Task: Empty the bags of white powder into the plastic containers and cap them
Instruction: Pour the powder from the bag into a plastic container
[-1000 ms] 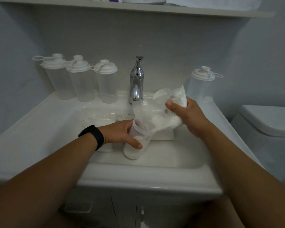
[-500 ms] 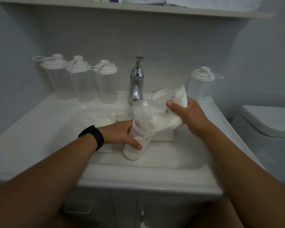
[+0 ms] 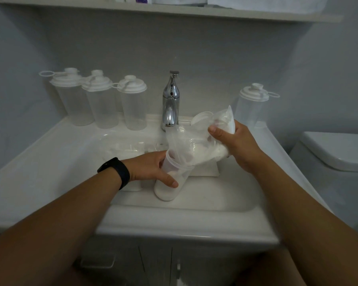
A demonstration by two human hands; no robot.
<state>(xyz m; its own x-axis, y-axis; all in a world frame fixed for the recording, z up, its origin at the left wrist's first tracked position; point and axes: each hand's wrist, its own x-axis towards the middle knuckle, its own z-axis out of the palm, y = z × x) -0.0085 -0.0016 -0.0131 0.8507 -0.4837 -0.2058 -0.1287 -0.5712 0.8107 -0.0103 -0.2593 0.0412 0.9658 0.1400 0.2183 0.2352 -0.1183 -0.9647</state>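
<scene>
Left grip: curled round cup, thumb across its front, holding it tilted in sink. Right grip: fingers and thumb closed on bunched upper end of bag, raised above and right of cup. Bag mouth tucked into cup's open rim; white powder gathered inside bag and in cup's bottom. Three capped containers left of tap, one more to its right, all on sink's back ledge. Black band on left wrist.
</scene>
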